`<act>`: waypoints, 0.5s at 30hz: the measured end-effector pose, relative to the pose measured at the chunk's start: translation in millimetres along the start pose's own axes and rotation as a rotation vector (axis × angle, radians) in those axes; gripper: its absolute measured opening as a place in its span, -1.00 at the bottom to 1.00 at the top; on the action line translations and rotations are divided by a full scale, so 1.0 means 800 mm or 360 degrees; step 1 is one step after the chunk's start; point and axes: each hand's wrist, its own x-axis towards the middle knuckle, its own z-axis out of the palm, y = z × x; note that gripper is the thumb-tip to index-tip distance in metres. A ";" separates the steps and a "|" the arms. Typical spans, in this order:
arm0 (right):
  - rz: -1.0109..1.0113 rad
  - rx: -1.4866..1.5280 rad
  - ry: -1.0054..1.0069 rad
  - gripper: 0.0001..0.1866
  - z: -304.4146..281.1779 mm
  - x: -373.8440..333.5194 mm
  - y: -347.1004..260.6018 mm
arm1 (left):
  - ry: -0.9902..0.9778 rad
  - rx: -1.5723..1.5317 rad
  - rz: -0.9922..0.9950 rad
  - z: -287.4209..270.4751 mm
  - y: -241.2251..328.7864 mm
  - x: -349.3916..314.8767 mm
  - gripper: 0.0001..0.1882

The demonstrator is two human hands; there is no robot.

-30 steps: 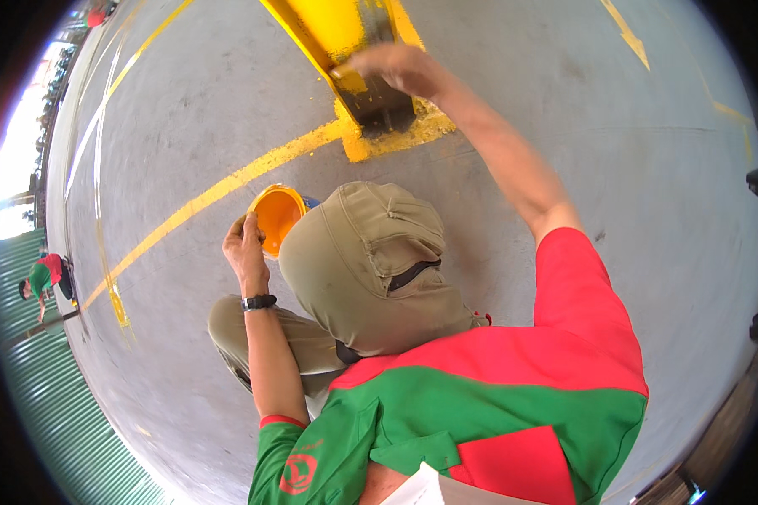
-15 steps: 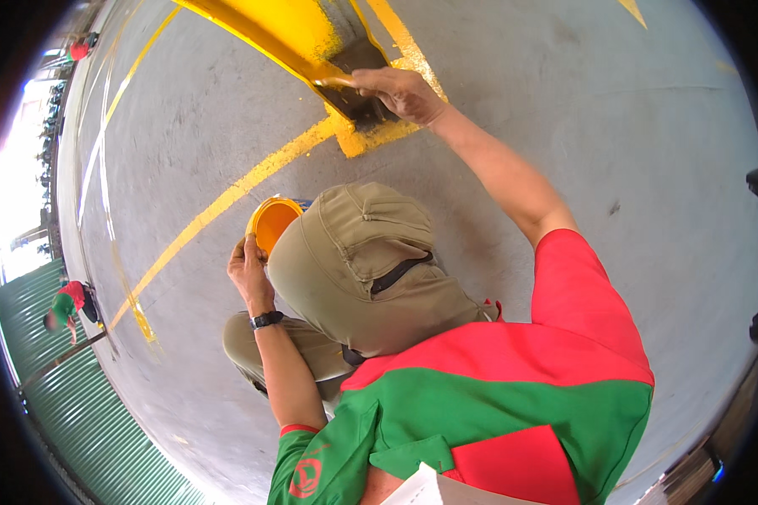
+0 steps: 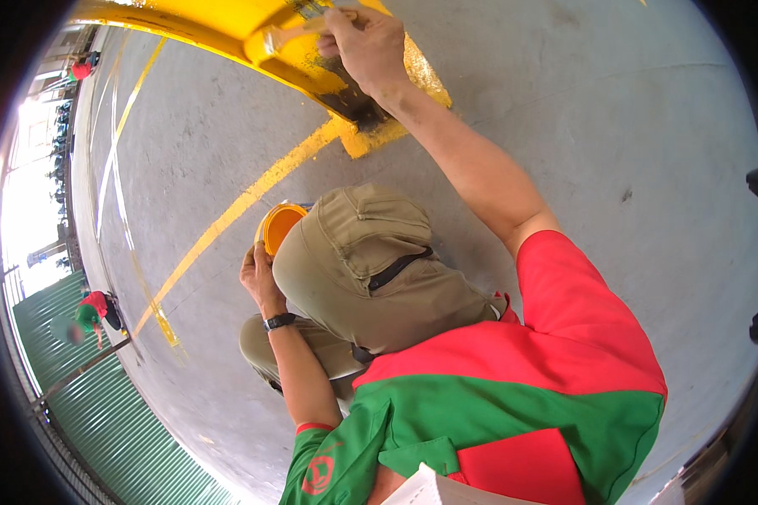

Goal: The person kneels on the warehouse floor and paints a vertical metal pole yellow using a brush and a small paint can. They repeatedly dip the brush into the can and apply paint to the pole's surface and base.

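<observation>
My right hand [image 3: 369,49] grips a paintbrush [image 3: 290,34] by its handle, its fingers closed round it. The bristles, blurred, are over the inner face of a yellow-painted steel beam [image 3: 202,23]; whether they touch it I cannot tell. The beam's near end keeps a dark patch [image 3: 358,108] by the floor. Beside my raised knee, my left hand [image 3: 261,276] pinches the rim of a paint can [image 3: 284,227], tilted so that its yellow-orange inside shows. My knee hides part of the can.
A yellow line [image 3: 227,215] runs across the grey concrete floor [image 3: 547,151] from the beam's foot. Far left, a person in red and green [image 3: 97,311] crouches near green corrugated sheeting [image 3: 126,404]. Another person [image 3: 82,69] is farther off.
My right hand and the brush have moved farther up the beam, away from its dark near end. My left hand still holds the can. The whole view has shifted slightly.
</observation>
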 end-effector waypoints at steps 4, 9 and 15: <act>0.0234 0.0322 0.0218 -0.77 0.001 -0.013 0.013 | -0.0011 0.0009 0.0025 -0.002 -0.003 0.000 -0.74; 0.0753 0.0055 0.0367 -0.76 -0.053 -0.080 0.082 | 0.0026 0.0033 -0.0019 -0.004 -0.007 0.001 -0.74; -0.0454 -0.0960 -0.0188 -0.77 -0.051 -0.068 0.060 | -0.0044 -0.0024 -0.0007 -0.008 -0.014 0.001 -0.73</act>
